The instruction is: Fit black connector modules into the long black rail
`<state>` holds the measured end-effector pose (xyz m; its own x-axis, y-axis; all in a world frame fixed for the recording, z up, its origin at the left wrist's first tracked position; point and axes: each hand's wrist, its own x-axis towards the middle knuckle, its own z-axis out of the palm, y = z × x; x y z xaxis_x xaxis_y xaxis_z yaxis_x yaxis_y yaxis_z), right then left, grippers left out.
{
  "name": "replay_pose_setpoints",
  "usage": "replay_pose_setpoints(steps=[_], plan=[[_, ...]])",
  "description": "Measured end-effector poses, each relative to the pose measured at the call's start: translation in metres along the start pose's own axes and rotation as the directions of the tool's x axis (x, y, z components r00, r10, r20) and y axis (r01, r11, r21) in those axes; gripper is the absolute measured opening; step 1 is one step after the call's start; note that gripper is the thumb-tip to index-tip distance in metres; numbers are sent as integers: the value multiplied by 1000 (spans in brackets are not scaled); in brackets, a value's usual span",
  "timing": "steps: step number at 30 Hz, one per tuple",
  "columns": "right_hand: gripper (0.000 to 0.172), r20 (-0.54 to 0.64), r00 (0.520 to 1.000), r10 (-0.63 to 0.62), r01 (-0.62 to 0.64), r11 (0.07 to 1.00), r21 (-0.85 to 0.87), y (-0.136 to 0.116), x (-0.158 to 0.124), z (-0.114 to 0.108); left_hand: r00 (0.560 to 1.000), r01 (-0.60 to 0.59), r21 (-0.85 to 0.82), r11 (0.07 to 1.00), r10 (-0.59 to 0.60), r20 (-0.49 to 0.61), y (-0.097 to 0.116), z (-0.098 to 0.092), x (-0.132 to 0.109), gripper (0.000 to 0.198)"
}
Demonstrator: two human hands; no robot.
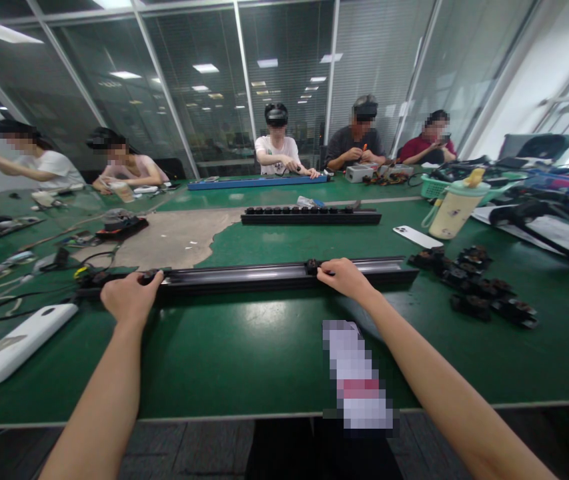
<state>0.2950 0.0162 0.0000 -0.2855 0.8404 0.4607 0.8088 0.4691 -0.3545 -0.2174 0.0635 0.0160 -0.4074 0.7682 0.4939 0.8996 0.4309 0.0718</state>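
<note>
Black rail (pixel 244 275): across the green table (pixel 244 367), its left part partly covered.
Left hand (pixel 129 299): thumb apart from bent fingers; fingertips hidden, hold cannot be told.
Right hand (pixel 347 277): fingers drawn together against small black block (pixel 311 267) on rail; grip obscured.
Pale object (pixel 357 363): pixelated, unidentifiable.

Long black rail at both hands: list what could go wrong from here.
The small black block at the right hand's fingertips could tilt or bind against the rail. If the rail slides rightward, its end might knock the pile of black parts or perhaps the white phone.
</note>
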Motion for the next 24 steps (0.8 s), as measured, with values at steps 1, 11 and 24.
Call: replay_pose_setpoints(steps=[1,11,24], plan=[[32,4,1000,5,-5,1000,-2,0,0,0,1000,1,0,1000,-1,-8,0,0,0,79],[34,1,1000,18,-18,999,-34,-1,-2,-5,1000,4,-19,1000,-4,-17,-1,3,2,79],[34,0,1000,22,-22,1000,-14,0,-2,-6,1000,-10,0,1000,10,-24,-2,4,2,78]])
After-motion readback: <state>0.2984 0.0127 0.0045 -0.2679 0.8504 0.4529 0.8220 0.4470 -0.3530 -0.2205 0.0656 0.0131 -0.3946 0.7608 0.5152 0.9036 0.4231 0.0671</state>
